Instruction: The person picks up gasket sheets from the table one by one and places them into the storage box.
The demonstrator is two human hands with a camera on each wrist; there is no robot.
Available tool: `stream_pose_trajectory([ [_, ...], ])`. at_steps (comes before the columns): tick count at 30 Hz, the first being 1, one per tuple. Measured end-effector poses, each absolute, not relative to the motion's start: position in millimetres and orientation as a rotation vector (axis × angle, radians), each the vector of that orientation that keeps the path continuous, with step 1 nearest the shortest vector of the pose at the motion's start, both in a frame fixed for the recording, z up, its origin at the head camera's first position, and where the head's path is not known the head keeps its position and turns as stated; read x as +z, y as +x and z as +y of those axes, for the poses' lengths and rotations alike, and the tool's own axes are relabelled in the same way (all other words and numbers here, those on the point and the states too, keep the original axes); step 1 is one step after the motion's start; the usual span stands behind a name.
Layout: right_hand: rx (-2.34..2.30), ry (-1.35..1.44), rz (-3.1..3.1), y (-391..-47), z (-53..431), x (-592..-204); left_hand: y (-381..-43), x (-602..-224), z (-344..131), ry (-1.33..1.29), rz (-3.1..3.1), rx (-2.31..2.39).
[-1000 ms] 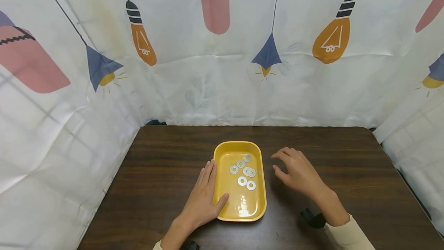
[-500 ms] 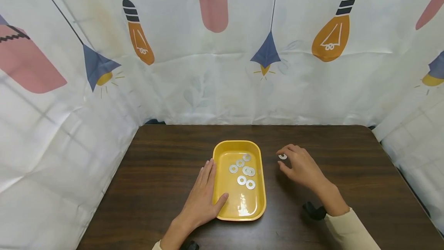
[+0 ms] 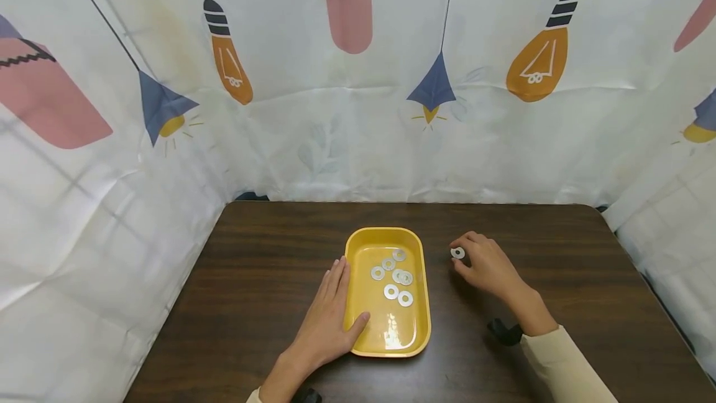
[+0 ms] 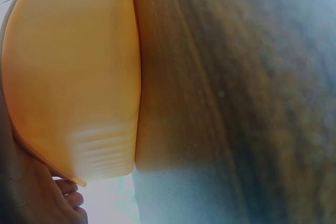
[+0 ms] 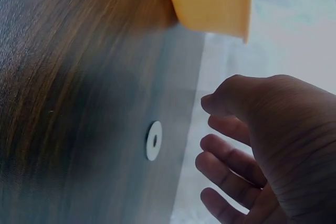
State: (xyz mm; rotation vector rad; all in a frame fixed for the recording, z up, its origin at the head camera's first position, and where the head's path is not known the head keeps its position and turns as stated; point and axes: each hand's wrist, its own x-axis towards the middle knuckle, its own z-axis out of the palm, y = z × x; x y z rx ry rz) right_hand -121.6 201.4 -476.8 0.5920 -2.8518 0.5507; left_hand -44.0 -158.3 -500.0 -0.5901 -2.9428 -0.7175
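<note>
A yellow tray [image 3: 386, 334] stands on the dark wooden table, with several silver washers [image 3: 391, 291] lying in its middle and far part. My left hand [image 3: 330, 322] rests along the tray's left side, fingers straight, its thumb over the rim. To the right of the tray, one more washer [image 3: 457, 253] lies on the table. Near it is my right hand [image 3: 486, 269], its fingers loosely bent. In the right wrist view, this washer [image 5: 154, 141] lies flat on the tabletop, apart from the fingertips [image 5: 209, 100], and nothing is between thumb and fingers.
A white curtain [image 3: 347, 142] printed with lamps hangs behind and on both sides of the table [image 3: 252, 278]. A dark band [image 3: 504, 332] is on the right wrist. The tray's tall side wall [image 4: 73, 66] fills much of the left wrist view.
My right hand has shifted slightly right, away from the tray. The washer by it, out of sight one second ago, now shows fully near the fingertips. The left hand and tray stay put.
</note>
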Motion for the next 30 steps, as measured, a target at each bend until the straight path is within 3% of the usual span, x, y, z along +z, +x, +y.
stream_pose_trajectory([
  [30,0.452,0.579,-2.967,-140,205,-494,-44,-501,-160,-0.588,-2.934,-0.726],
])
